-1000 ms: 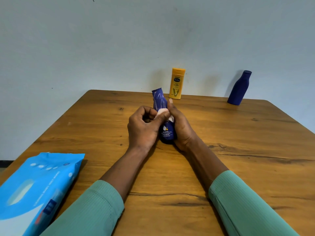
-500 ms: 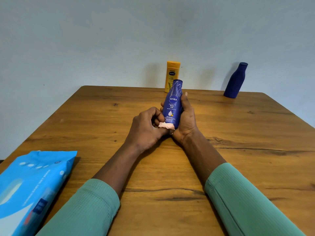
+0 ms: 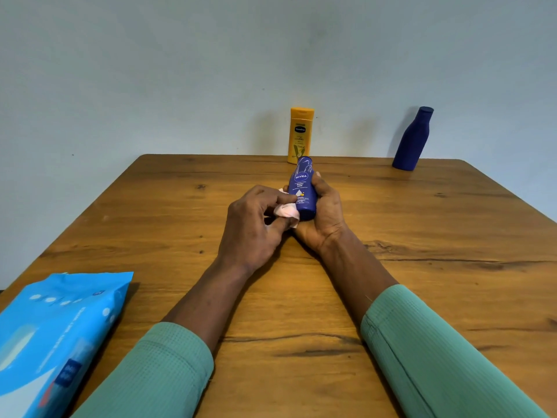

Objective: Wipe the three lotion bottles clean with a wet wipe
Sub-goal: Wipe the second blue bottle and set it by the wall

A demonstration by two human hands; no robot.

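Near the middle of the bench (image 3: 422, 224), in the head view, the right hand (image 3: 324, 215) is closed around the lower body of the blue Nivea bottle (image 3: 302, 191) and holds it tilted, cap end pointing away, its label facing up. The left hand (image 3: 253, 227) pinches a folded wet wipe (image 3: 286, 211) between thumb and fingers and presses it against the left side of this bottle. At the far edge of the bench, against the wall, stands the yellow bottle (image 3: 300, 135), and toward the far right corner stands the dark blue bottle (image 3: 412, 140), both upright and well apart from the hands. A blue wipes pack (image 3: 54, 336) lies at the near left corner. I judge the bottle to be light, stiff plastic, and smooth, so probably slippery when wet; a firm hold around the wide lower body seems best while the wipe passes over the free surface.
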